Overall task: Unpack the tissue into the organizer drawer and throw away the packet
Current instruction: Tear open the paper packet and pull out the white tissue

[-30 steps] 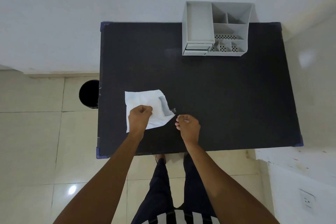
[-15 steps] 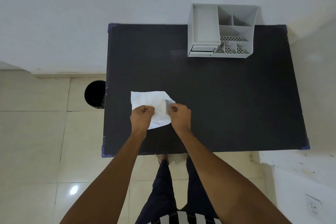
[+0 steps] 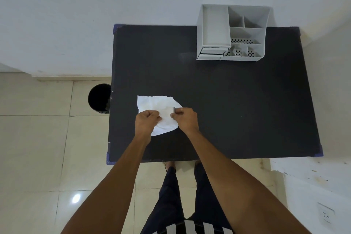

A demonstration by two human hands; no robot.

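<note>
A white tissue [image 3: 155, 103] lies spread on the black table [image 3: 228, 104], near its front left. My left hand [image 3: 147, 120] pinches the tissue's near left part. My right hand [image 3: 185, 118] pinches its right side, where a small grey piece of the packet [image 3: 174, 108] shows at the fingertips. The two hands are close together over the tissue. A grey desk organizer [image 3: 232, 32] stands at the table's far edge, with small drawers [image 3: 211, 53] at its front left, pushed in.
A black round bin [image 3: 99, 97] stands on the tiled floor just left of the table. A white wall runs behind the table. My legs are at the table's near edge. A white surface with a socket is at the lower right.
My right hand has moved left from the table onto the tissue's right side and closed there. The grey packet piece is now mostly covered. My left hand has kept its hold.
</note>
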